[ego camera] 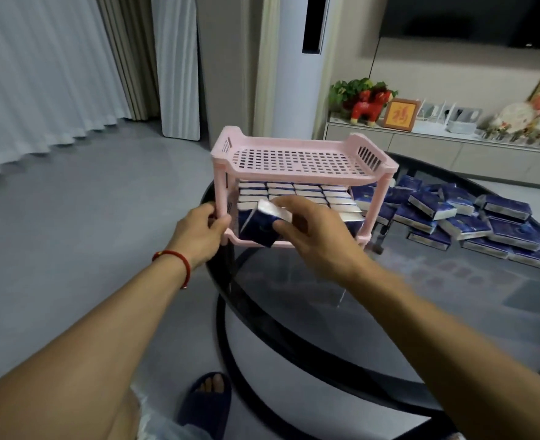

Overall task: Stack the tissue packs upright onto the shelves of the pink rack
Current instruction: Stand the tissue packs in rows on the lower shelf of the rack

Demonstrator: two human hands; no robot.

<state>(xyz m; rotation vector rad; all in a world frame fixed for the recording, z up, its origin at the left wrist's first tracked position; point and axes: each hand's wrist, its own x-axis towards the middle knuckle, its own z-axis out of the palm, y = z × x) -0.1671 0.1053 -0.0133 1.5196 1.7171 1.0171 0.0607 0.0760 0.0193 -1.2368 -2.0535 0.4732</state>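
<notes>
Tissue pack held at the lower shelf of the pink rack (297,160)

Left hand (198,231) grips the rack's post at 9 o'clock; right hand (313,231) pinches a tilted blue tissue pack (257,228) before the rows of upright packs (297,193). Loose packs (472,220) lie at 3 o'clock on the glass table (357,312).

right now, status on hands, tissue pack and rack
Left hand grips pink rack front left post. Right hand pinches tissue pack, tilted, at lower shelf front. Lower shelf nearly full; top shelf bare.

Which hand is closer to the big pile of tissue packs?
Right. The right hand is at the rack's front, beside the pile; the left hand grips the rack's far-side leg.
</notes>
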